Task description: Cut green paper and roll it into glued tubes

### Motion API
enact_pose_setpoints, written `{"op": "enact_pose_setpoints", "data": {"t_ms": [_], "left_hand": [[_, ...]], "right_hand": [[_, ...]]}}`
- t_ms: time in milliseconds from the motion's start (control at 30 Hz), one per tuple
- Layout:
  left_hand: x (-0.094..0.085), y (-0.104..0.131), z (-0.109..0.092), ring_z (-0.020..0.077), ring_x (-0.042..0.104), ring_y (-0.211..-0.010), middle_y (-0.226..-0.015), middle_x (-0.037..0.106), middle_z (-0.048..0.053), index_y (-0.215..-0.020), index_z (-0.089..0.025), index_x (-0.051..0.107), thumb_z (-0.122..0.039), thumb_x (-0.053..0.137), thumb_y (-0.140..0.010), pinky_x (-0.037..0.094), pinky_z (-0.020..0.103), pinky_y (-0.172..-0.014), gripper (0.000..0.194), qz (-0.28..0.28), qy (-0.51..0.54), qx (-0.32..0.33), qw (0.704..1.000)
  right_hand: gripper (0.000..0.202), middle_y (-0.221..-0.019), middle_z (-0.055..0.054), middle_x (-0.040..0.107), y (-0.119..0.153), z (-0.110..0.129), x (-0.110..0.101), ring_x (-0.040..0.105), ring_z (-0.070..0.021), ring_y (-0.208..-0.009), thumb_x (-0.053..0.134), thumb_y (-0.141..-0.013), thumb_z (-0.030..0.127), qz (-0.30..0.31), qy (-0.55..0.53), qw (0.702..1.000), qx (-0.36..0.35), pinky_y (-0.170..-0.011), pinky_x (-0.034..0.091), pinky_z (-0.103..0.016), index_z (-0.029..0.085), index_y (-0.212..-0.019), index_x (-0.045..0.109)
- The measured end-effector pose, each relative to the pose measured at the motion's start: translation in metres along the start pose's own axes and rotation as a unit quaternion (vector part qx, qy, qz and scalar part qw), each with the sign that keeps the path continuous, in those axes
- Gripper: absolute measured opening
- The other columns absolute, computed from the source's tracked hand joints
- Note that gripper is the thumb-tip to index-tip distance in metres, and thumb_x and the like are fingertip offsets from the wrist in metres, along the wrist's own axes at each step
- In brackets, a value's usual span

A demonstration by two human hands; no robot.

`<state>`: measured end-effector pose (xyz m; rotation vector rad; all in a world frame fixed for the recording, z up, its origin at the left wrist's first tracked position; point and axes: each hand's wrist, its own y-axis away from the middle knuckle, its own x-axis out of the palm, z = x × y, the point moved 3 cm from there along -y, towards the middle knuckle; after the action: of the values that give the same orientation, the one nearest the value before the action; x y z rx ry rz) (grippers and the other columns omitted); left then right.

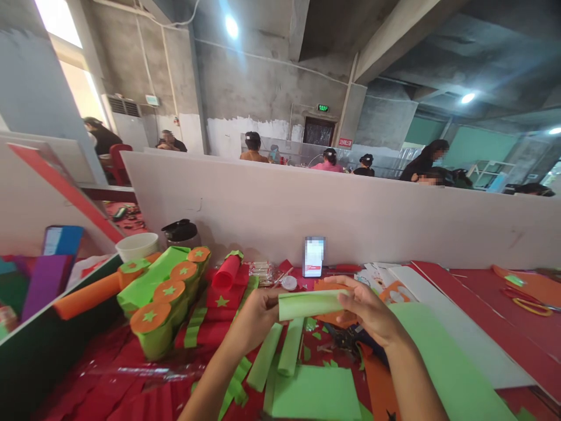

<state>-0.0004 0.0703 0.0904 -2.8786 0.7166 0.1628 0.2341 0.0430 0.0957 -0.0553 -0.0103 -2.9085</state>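
Observation:
A light green paper roll [310, 306] is held level between my two hands above the table. My left hand [260, 313] pinches its left end. At the other end, the fingers of my right hand [366, 307] are closed round the roll. Below it lie two more green rolls, one [290, 351] upright in view and another [265, 359] slanting beside it. A stack of flat green sheets [318, 393] rests in front of them. Orange paper [335, 292] lies behind my right hand.
Green cylinders with orange star tops [151, 321] stand at left, beside red pieces with green stars [221, 300]. A phone [314, 257] leans on the white partition [263, 204]. Long green sheets [433, 345] lie at right, with scissors [528, 301] farther off. Several people sit beyond the partition.

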Motion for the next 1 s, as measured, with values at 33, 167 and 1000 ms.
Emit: {"op": "enact_pose_setpoints", "data": {"t_ms": [33, 167, 1000], "left_hand": [[-0.002, 0.0, 0.001, 0.014, 0.057, -0.063, -0.067, 0.069, 0.0, -0.095, -0.015, 0.077, -0.018, 0.059, -0.075, 0.045, 0.02, -0.059, 0.027, 0.004, 0.013, -0.01, 1.0], [-0.007, 0.002, 0.005, 0.0147, 0.06, -0.066, -0.069, 0.07, 0.0, -0.098, -0.016, 0.076, -0.018, 0.062, -0.071, 0.049, 0.022, -0.064, 0.03, 0.018, 0.058, -0.056, 0.997], [0.01, 0.0, 0.019, 0.0134, 0.064, -0.073, -0.088, 0.073, 0.005, -0.104, -0.015, 0.074, -0.027, 0.068, -0.073, 0.05, 0.021, -0.068, 0.033, 0.036, 0.104, -0.116, 0.987]], "right_hand": [[0.046, -0.096, -0.005, 0.07, 0.003, 0.003, -0.003, 0.067, -0.0158, -0.079, 0.071, -0.083, 0.045, 0.002, -0.008, 1.0, -0.005, -0.064, 0.058, -0.024, 0.024, -0.123, 0.061], [0.046, -0.103, -0.011, 0.071, 0.012, 0.014, -0.022, 0.068, -0.0219, -0.09, 0.063, -0.087, 0.051, -0.07, 0.013, 0.997, -0.03, -0.064, 0.056, -0.026, 0.021, -0.122, 0.061], [0.034, -0.085, -0.007, 0.078, -0.002, 0.006, -0.003, 0.069, -0.031, -0.097, 0.07, -0.078, 0.034, 0.015, 0.111, 0.993, -0.043, -0.091, 0.051, -0.046, 0.018, -0.107, 0.076]]}}
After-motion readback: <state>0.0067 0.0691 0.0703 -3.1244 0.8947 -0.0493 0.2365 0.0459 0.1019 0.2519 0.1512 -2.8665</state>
